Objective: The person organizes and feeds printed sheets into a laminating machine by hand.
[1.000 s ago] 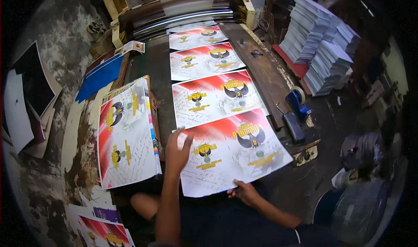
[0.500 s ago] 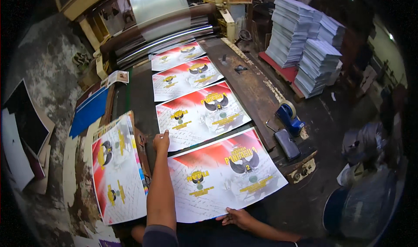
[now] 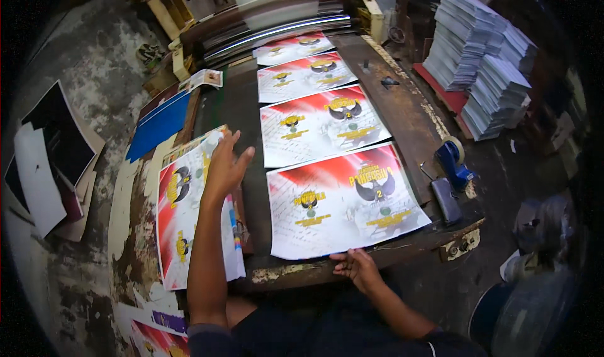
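four printed sheets (image 3: 343, 200) in a row, two hands (image 3: 223, 168), one tape dispenser (image 3: 454, 159)

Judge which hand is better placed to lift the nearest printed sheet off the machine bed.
Right, probably. The right hand already rests at the near edge of the nearest printed sheet. The left hand is raised open over the side stack of sheets, away from it.

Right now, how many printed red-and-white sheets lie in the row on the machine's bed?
4: nearest sheet by the right hand, second sheet, third sheet, farthest sheet at the rollers, where more may be hidden.
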The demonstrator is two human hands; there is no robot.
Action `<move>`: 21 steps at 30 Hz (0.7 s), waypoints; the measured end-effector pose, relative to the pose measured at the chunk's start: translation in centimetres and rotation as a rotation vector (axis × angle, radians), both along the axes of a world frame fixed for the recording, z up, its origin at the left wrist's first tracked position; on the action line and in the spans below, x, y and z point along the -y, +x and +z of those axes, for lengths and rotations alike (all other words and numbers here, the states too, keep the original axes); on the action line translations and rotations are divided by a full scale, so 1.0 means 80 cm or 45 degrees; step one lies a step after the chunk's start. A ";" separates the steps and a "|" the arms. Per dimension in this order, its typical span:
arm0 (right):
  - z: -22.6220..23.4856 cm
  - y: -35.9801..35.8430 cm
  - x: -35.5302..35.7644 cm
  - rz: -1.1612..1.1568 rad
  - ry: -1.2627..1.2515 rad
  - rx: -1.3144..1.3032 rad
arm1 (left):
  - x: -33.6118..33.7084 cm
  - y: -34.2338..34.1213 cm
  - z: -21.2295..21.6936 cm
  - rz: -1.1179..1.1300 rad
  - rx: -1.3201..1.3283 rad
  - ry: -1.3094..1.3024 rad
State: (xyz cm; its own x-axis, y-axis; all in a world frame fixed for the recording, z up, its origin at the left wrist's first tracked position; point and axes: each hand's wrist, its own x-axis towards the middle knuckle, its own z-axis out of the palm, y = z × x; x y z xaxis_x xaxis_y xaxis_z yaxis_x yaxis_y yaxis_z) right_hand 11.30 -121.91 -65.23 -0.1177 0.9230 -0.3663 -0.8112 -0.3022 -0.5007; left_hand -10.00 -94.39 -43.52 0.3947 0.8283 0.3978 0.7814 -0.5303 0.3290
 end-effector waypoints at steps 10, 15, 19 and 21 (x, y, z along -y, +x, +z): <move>0.030 -0.010 0.017 -0.249 -0.017 0.172 | 0.284 -0.146 -0.090 0.424 -0.650 -0.177; 0.017 0.001 0.024 -0.162 0.046 0.242 | 0.347 -0.113 -0.082 0.257 -0.393 -0.275; -0.027 0.009 0.055 -0.057 0.100 0.206 | 0.372 -0.122 -0.149 0.272 -0.093 -0.010; -0.030 0.007 0.060 -0.039 0.138 0.211 | 0.372 -0.138 -0.174 0.443 0.085 -0.025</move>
